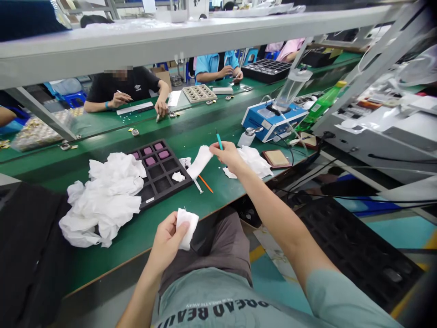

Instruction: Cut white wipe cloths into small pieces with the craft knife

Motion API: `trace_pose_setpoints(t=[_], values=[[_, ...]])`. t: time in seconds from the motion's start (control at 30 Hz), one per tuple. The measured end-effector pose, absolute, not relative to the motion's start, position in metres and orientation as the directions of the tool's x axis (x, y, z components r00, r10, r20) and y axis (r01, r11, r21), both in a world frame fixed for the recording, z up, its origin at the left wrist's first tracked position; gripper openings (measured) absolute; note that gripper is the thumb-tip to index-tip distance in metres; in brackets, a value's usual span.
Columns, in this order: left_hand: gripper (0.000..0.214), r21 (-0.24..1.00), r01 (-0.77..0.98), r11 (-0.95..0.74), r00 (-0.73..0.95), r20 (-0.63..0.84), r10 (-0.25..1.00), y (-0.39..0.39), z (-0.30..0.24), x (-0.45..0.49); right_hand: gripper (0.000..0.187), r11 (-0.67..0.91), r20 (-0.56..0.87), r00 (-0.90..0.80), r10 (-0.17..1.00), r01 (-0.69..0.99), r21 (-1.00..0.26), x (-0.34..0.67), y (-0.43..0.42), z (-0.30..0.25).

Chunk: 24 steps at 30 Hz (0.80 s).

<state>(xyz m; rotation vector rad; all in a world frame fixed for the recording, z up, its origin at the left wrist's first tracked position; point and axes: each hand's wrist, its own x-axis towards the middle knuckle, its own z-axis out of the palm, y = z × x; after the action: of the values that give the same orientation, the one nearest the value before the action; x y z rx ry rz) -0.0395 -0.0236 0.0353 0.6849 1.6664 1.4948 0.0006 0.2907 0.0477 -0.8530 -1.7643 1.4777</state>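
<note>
My left hand [168,237] pinches a folded white tissue [187,225] between thumb and fingers, in front of the table edge. Over the table, my right hand [228,157] is closed around a slim teal stick-like tool [219,141], whose thin dark tip points up. A folded white strip [200,161] lies just left of that hand; whether the fingers touch it I cannot tell. Below the strip are an orange stick [206,184] and a thin pale tool [198,186]. A black compartment tray [160,171] holds several purple blocks [150,161] and a white scrap.
Crumpled white tissues [105,196] overlap the tray's left side. More tissue [254,161], a metal-topped bottle [246,136], a blue machine [269,119] and a green bottle [319,107] stand right. A shelf beam [191,38] crosses above. Across the table, co-workers [129,89] handle small parts.
</note>
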Motion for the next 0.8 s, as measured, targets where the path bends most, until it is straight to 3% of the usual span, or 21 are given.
trace_pose_setpoints(t=[0.13, 0.27, 0.33, 0.43, 0.57, 0.7, 0.8], values=[[0.037, 0.989, -0.046, 0.138, -0.601, -0.138, 0.787, -0.009, 0.030, -0.039, 0.026, 0.157, 0.087, -0.575, 0.814, 0.074, -0.985, 0.029, 0.248, 0.034], [0.040, 0.995, -0.058, 0.086, -0.621, -0.104, 0.777, 0.013, 0.020, -0.042, 0.034, 0.037, -0.086, -0.872, 0.482, 0.118, -0.992, 0.053, 0.181, 0.027], [0.045, 0.993, -0.099, 0.069, -0.598, -0.115, 0.793, 0.022, 0.018, -0.045, 0.028, 0.050, -0.074, -0.895, 0.440, 0.107, -0.993, 0.057, 0.167, 0.030], [0.054, 0.979, -0.126, 0.162, -0.421, -0.201, 0.885, 0.025, 0.020, -0.055, 0.028, 0.023, -0.020, -0.807, 0.590, 0.042, -0.999, 0.063, 0.178, 0.038], [0.046, 0.964, -0.034, 0.263, -0.227, -0.264, 0.937, 0.008, 0.020, -0.078, 0.037, -0.075, -0.058, -0.624, 0.780, -0.001, -0.997, 0.082, 0.218, 0.037], [0.050, 0.923, 0.127, 0.363, -0.325, -0.307, 0.894, -0.008, 0.009, -0.102, 0.042, -0.109, -0.126, -0.476, 0.870, 0.064, -0.992, 0.101, 0.238, 0.009], [0.044, 0.738, 0.432, 0.518, -0.560, -0.231, 0.796, -0.008, 0.001, -0.108, 0.041, -0.068, -0.132, -0.388, 0.912, 0.173, -0.982, 0.106, 0.236, -0.017]])
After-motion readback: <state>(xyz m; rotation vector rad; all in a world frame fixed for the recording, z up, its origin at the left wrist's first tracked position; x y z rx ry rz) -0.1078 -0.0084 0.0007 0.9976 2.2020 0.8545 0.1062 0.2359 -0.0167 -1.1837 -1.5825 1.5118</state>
